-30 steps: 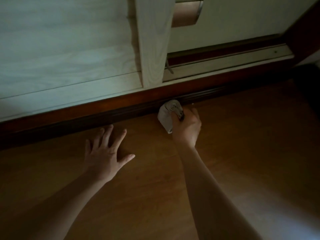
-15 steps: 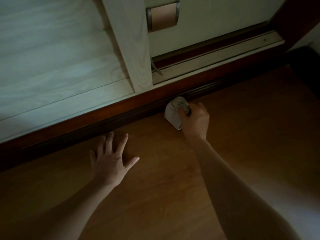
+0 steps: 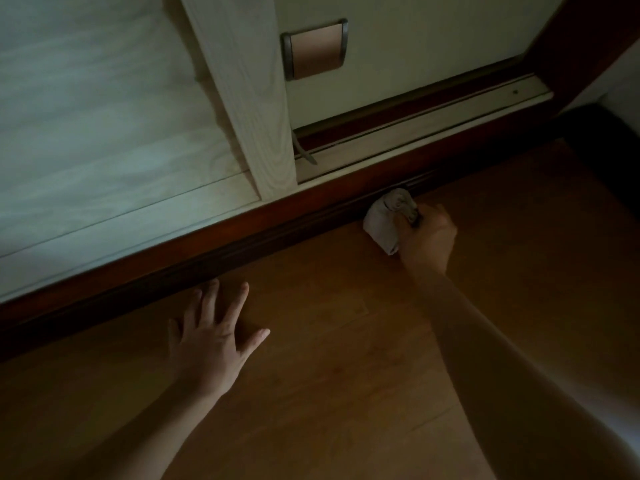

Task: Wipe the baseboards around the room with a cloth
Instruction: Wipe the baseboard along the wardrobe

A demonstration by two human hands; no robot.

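Head view looks down on a dim corner of a room. The right hand (image 3: 427, 239) has its fingers (image 3: 412, 220) curled tight round a bunched pale cloth (image 3: 386, 221). Most of the cloth bulges out past the knuckles on the thumb side. The top of the cloth, just beyond those fingers, presses against the lower moulding of the dark reddish-brown baseboard (image 3: 242, 237), and its bottom edge touches the wooden floor (image 3: 346, 358).

The left hand (image 3: 207, 344) lies palm down on the floor, fingers straight and spread apart, thumb out to the side. Its fingertips (image 3: 213, 285) point at the baseboard and end just beside its foot; whether they touch it cannot be told. The two hands are well apart along the wall, and the cloth is far to the right of the left fingertips.

Above the baseboard, beyond the left fingers, runs a pale wood-grain sliding door (image 3: 104, 133) with an upright edge strip (image 3: 249, 98). Beyond the right fingers, a floor track (image 3: 415, 133) runs along the top of the baseboard, with a small bent metal strip (image 3: 304, 154) at its left end. Higher up, a second pale panel bears a recessed handle (image 3: 315, 50).
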